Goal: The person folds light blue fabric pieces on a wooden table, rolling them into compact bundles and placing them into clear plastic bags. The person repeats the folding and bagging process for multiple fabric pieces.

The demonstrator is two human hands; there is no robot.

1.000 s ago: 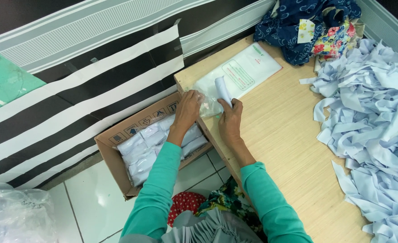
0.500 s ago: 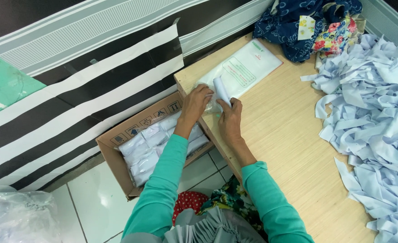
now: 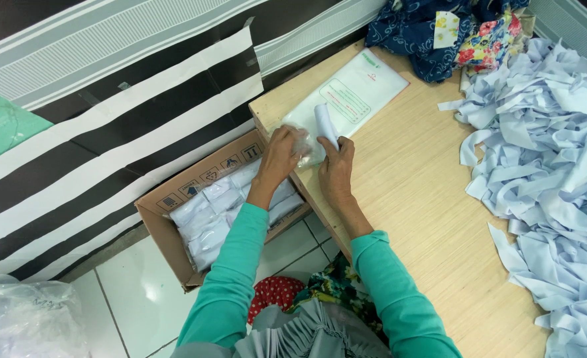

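At the near corner of the wooden table (image 3: pixel 432 199), my left hand (image 3: pixel 281 156) grips the edge of a clear plastic bag (image 3: pixel 303 139) that lies on a stack of flat white printed bags (image 3: pixel 359 93). My right hand (image 3: pixel 336 167) holds a rolled pale blue cloth strip (image 3: pixel 325 124), which stands upright from my fingers right at the bag's mouth. Both arms wear teal sleeves.
A cardboard box (image 3: pixel 174 199) with several white packed bags stands on the tiled floor left of the table. A large heap of pale blue cloth strips (image 3: pixel 552 146) covers the table's right side. Dark floral fabric (image 3: pixel 452 30) lies at the far end. A plastic sack (image 3: pixel 21 318) sits bottom left.
My left hand has shifted slightly right along the clear bag's edge toward the rolled strip. The right hand and the strip stay about where they were.
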